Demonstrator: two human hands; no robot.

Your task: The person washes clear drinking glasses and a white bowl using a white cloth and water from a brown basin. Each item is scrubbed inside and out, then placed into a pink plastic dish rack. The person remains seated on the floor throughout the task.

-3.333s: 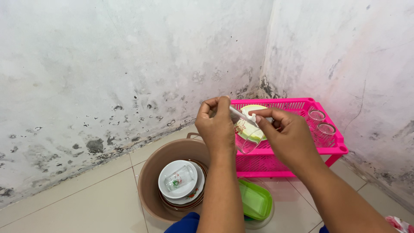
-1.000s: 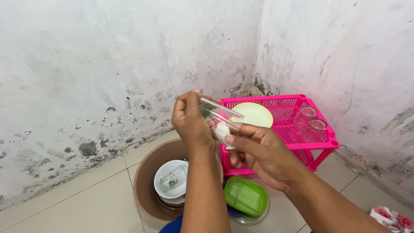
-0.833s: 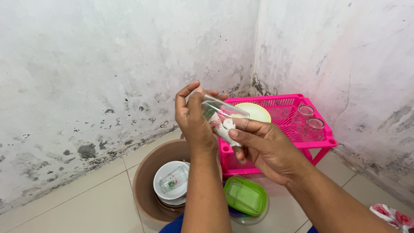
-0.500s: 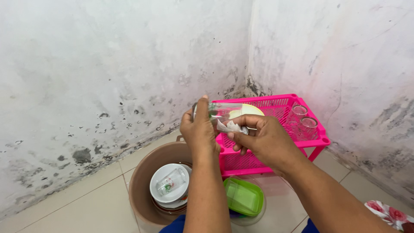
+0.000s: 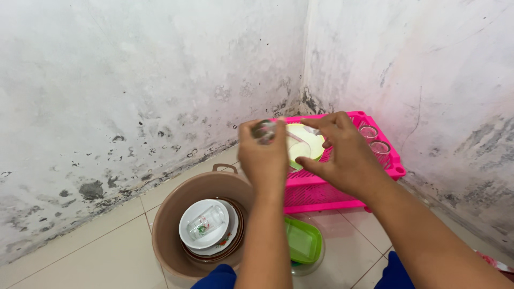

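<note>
My left hand [image 5: 263, 155] grips a clear drinking glass [image 5: 282, 138] by its base, tilted with the mouth toward my right hand. My right hand [image 5: 337, 152] pinches a small white cloth or tissue at the mouth of the glass. Both hands are raised in front of a pink plastic rack [image 5: 342, 182], which holds a pale yellow plate [image 5: 316, 140] and two clear glasses [image 5: 375, 138] at its far right. Below my left arm a brown tub [image 5: 176, 214] holds stacked plates, a white bowl [image 5: 195, 238] and another glass [image 5: 206, 222] lying in the bowl.
A green-lidded clear container [image 5: 302, 243] sits on the tiled floor between the tub and the rack. Stained white walls meet in a corner right behind the rack. A flowered cloth [image 5: 500, 265] shows at the lower right edge.
The glass has swung from pointing down-right to pointing nearly away from me. My right hand moved up to its mouth with the white cloth. The view drifted right and down.
</note>
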